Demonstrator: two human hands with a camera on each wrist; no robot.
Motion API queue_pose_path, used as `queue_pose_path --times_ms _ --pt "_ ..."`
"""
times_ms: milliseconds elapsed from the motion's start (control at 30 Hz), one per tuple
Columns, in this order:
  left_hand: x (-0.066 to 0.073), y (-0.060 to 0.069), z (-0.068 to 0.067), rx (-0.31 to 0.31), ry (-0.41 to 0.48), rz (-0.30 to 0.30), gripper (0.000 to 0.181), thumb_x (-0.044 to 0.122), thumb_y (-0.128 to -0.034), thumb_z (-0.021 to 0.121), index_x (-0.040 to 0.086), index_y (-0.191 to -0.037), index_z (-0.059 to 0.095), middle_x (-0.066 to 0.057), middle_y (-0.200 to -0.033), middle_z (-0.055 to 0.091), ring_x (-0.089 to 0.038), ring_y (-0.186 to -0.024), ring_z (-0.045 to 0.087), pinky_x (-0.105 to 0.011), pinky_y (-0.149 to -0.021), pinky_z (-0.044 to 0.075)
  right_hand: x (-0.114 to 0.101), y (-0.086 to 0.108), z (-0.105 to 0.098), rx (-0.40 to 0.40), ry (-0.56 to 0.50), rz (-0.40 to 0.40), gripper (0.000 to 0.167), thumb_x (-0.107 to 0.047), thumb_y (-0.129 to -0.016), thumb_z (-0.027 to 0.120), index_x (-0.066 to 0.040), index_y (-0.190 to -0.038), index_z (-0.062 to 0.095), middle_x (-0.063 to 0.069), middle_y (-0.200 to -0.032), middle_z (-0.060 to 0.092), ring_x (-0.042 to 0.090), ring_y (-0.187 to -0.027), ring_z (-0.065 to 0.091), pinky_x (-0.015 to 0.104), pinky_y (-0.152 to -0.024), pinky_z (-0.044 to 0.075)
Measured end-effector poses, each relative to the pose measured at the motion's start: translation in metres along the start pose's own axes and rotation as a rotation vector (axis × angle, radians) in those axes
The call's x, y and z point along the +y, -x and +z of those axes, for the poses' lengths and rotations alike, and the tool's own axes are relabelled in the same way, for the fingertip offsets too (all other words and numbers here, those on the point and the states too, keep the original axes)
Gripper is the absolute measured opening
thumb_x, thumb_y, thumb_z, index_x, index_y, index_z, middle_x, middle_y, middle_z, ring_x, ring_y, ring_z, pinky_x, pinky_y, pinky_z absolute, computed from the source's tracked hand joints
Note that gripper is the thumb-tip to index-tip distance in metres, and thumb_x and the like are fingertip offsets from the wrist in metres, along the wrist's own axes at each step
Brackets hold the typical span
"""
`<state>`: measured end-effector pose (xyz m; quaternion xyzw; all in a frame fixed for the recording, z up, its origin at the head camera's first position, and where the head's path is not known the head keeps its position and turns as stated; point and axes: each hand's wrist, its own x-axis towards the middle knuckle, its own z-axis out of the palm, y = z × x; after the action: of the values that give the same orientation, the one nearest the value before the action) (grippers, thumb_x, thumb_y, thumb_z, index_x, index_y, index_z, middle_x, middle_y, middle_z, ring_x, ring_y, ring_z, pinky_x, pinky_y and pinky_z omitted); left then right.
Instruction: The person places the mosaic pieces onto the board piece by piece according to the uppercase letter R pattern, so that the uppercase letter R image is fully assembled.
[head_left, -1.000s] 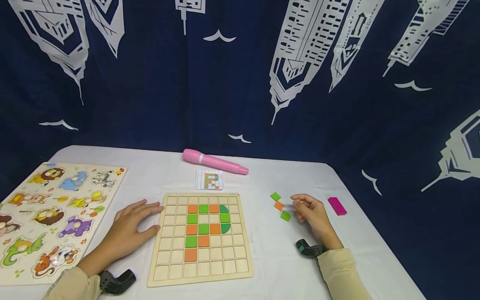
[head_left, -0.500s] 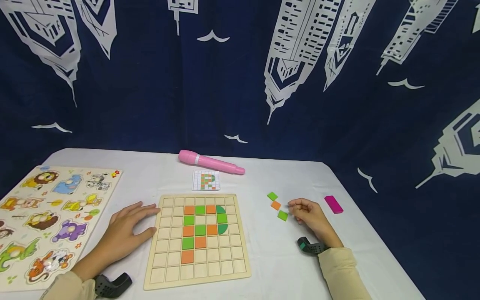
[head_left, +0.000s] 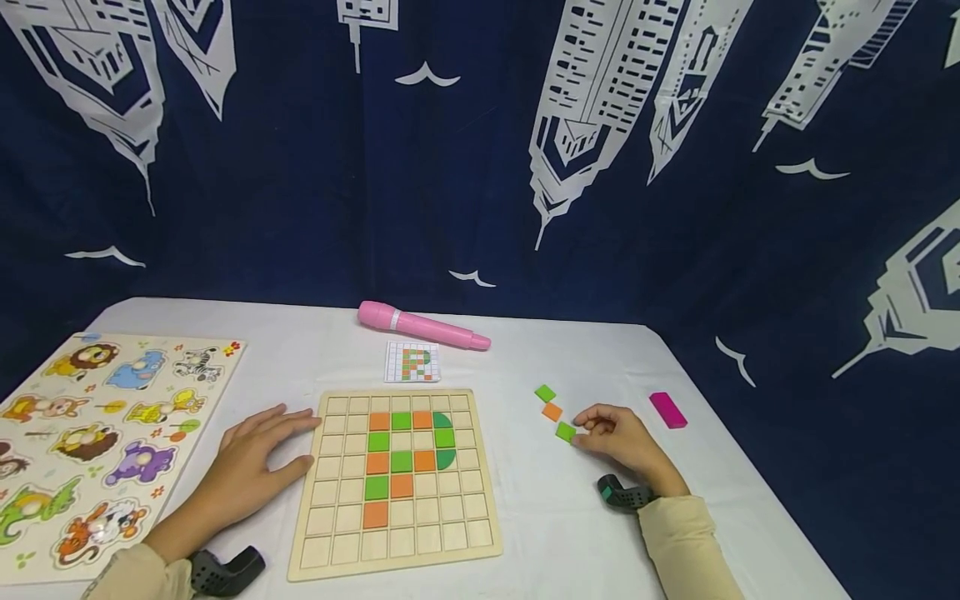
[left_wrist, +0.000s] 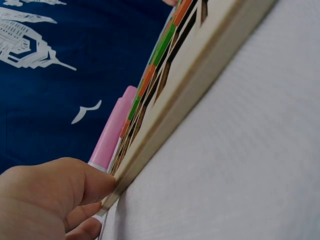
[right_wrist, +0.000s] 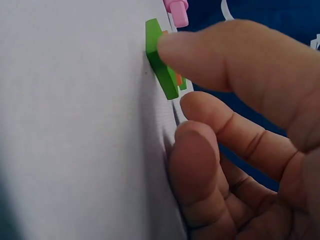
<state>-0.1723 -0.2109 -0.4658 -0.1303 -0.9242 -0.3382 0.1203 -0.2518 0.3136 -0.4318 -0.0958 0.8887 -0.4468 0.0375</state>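
A square wooden grid board (head_left: 451, 532) lies on the white table, with orange, green and dark green rounded pieces set in some cells. My left hand (head_left: 251, 458) rests beside it, thumb and fingertips touching its left edge; the left wrist view shows the thumb (left_wrist: 97, 185) against the wooden rim. Right of the board, two green tiles and an orange tile (head_left: 552, 412) lie in a short diagonal row. My right hand (head_left: 626, 442) is at the nearest green tile (head_left: 566, 432). In the right wrist view its thumb (right_wrist: 185, 50) reaches that tile (right_wrist: 155, 60), while the other fingers stay apart from it.
Behind the board are a small pattern card (head_left: 412, 362) and a pink marker-shaped stick (head_left: 423, 325). An animal puzzle board (head_left: 105, 442) fills the left side. A magenta block (head_left: 667, 410) lies right of the right hand. A dark blue printed curtain (head_left: 450, 192) hangs behind.
The whole head view shifted slightly at first. My right hand has moved a little left and nearer, its thumb coming to the nearest green tile. The left hand stays at the board's edge.
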Motion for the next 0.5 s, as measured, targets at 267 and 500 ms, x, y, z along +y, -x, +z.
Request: queue_pose_path --times_ms 267,500 --pt "0.0017 -0.0004 -0.0001 -0.003 0.003 -0.009 0.047 0.020 -0.0934 0.081 0.008 -0.138 0.072 -0.020 -0.150 0.064 -0.050 -0.149 0.039 -0.072 -0.116 0.022 -0.0031 -0.0003 0.0022 0.020 0.146 0.002 0.026 -0.004 -0.081 0.090 0.002 -0.102 0.075 0.003 -0.083 0.060 0.019 -0.075 0.053 0.025 -0.064 0.044" --pt "0.0020 0.0004 -0.0008 0.002 0.006 -0.009 0.047 0.020 -0.0932 0.081 0.009 -0.138 0.072 -0.020 -0.150 0.064 -0.050 -0.150 0.039 -0.071 -0.116 0.022 -0.0087 -0.0021 0.0047 0.005 0.176 -0.042 0.024 -0.003 -0.082 0.087 0.002 -0.102 0.076 0.003 -0.087 0.067 0.018 -0.077 0.056 0.024 -0.066 0.048"
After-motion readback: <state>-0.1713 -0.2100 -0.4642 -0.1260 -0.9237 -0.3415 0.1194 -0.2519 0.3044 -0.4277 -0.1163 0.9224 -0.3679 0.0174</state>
